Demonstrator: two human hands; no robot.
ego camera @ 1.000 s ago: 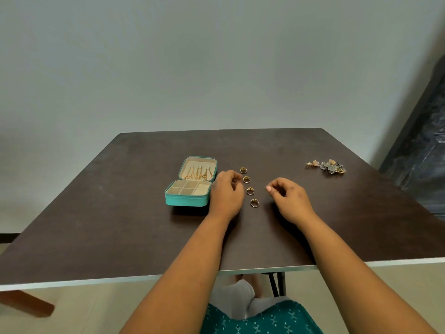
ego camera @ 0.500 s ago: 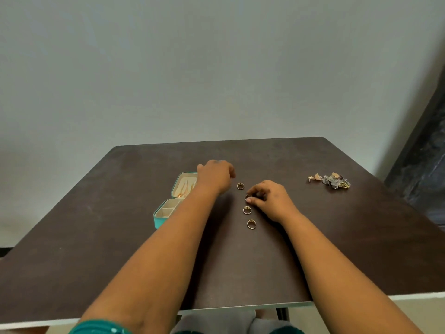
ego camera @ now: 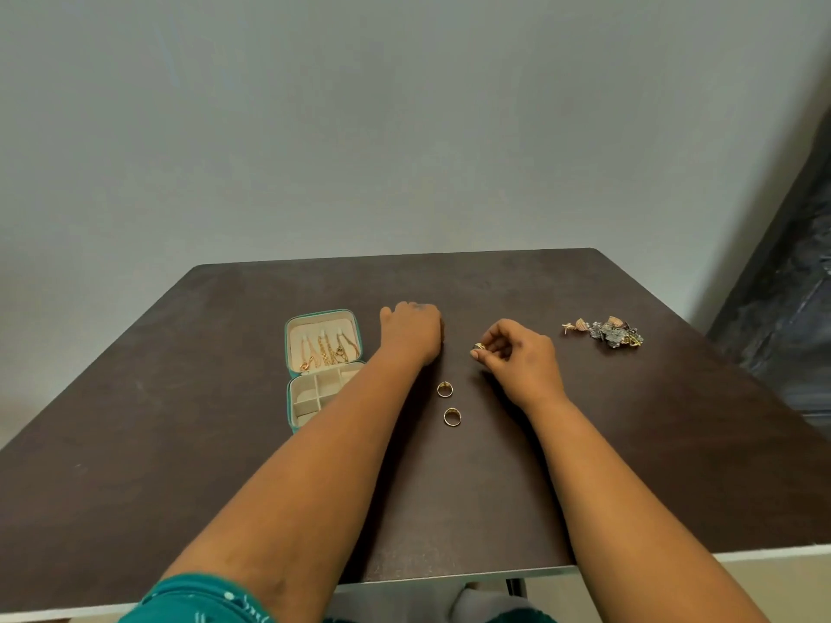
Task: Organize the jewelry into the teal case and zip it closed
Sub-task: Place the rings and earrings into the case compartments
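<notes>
The teal case (ego camera: 291, 413) lies open at the table's left-centre. Its lid holds gold necklaces (ego camera: 324, 353), and its base has cream compartments partly hidden by my left forearm. My left hand (ego camera: 411, 332) rests knuckles-up just right of the lid, with its fingers curled down and out of sight. My right hand (ego camera: 517, 353) pinches a gold ring (ego camera: 479, 347) at its fingertips, slightly above the table. Two more gold rings (ego camera: 444, 388) (ego camera: 452, 416) lie between my forearms. A heap of earrings (ego camera: 607, 332) sits at the far right.
The dark brown table (ego camera: 180, 465) has a pale front edge close to my body. A grey wall stands behind it and dark furniture (ego camera: 791, 308) stands at the right. My teal patterned clothing shows at the bottom.
My right hand has lifted one ring off the table and drawn back to the right. A ring that lay near my left hand is no longer visible. The view shifted, showing the case lid.
</notes>
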